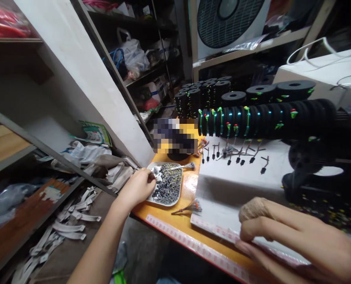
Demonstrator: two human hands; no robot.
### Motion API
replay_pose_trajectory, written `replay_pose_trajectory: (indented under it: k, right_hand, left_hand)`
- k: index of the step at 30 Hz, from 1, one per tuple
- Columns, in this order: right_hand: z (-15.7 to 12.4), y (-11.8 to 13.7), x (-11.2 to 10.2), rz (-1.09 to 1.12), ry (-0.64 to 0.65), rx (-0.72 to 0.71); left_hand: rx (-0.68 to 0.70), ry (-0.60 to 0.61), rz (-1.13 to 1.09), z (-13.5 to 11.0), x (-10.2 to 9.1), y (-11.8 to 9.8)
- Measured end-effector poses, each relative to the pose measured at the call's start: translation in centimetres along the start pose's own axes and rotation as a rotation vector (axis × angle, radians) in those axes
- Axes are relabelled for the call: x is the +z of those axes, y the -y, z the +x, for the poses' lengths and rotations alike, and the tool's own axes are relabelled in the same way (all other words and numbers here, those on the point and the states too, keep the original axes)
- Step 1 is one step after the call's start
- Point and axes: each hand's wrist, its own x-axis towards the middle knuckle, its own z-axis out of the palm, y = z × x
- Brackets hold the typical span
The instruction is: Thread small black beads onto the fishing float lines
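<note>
My left hand [138, 187] is at the left side of a white tray [179, 193], its fingers closed in a pinch. What they hold, if anything, is hidden. Small grey, black and yellow pieces [167, 183] fill much of the tray. My right hand [290, 232] hovers over the white sheet's front edge, thumb and fingers pressed together, with a tan wrap [254, 209] round one finger. Nothing I can name shows between them. Behind it stretches a ribbed black roller [267, 118], with green cords, coloured beads and small dark weights hanging from it.
A white sheet [222, 181] covers part of the orange table [190, 183]. A bundle of thin wires [194, 207] lies in front of the tray. Several black spools [234, 96] stand behind the roller. A geared machine [302, 157] is at the right, and grey strips [71, 227] lie at the left.
</note>
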Motion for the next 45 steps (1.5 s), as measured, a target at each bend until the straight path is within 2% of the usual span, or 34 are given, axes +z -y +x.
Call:
replay_pose_trajectory:
  k: [3,5,9,12,14,16,18,20,24,28,38,45]
  right_hand:
    - [-0.1,-0.2,-0.1,-0.007,0.116,0.002]
    - [-0.2,-0.2,-0.1,-0.010,0.131,0.000]
    - [0.0,0.0,-0.2,-0.050,0.072,0.008]
    - [0.4,0.6,-0.4,-0.067,0.015,0.018]
    - [0.5,1.0,-0.5,-0.047,-0.013,0.041]
    - [0.5,1.3,-0.4,-0.024,-0.027,0.071]
    - [0.4,1.3,-0.2,0.005,-0.029,0.098]
    - [0.1,1.3,0.0,0.036,-0.028,0.121]
    - [-0.1,1.2,0.3,0.091,-0.017,0.131]
    - [-0.4,1.2,0.3,0.140,-0.015,0.146]
    - [-0.6,1.0,0.4,0.140,-0.012,0.154]
    - [0.1,1.0,-0.5,0.152,0.031,0.118]
  left_hand:
    - [0.003,-0.038,-0.040,-0.1,-0.4,-0.3]
    - [-0.019,-0.133,-0.108,-0.5,-0.5,-1.0]
    - [-0.071,-0.346,-0.368,-3.2,0.2,-4.8]
    - [-0.015,-0.326,-0.679,-6.1,1.7,-9.2]
    - [-0.105,-0.271,-1.250,-7.6,2.9,-11.9]
    - [-0.201,-0.201,-1.632,-8.4,4.1,-13.9]
    - [-0.278,-0.150,-1.845,-8.8,5.0,-15.2]
    - [-0.322,-0.108,-1.961,-8.9,5.6,-15.7]
    - [-0.357,-0.049,-2.040,-9.0,6.1,-16.0]
    - [-0.345,-0.093,-2.030,-9.2,6.2,-16.3]
    - [-0.320,-0.087,-2.009,-9.3,6.5,-16.3]
    - [-0.290,-0.139,-1.948,-9.4,6.5,-16.2]
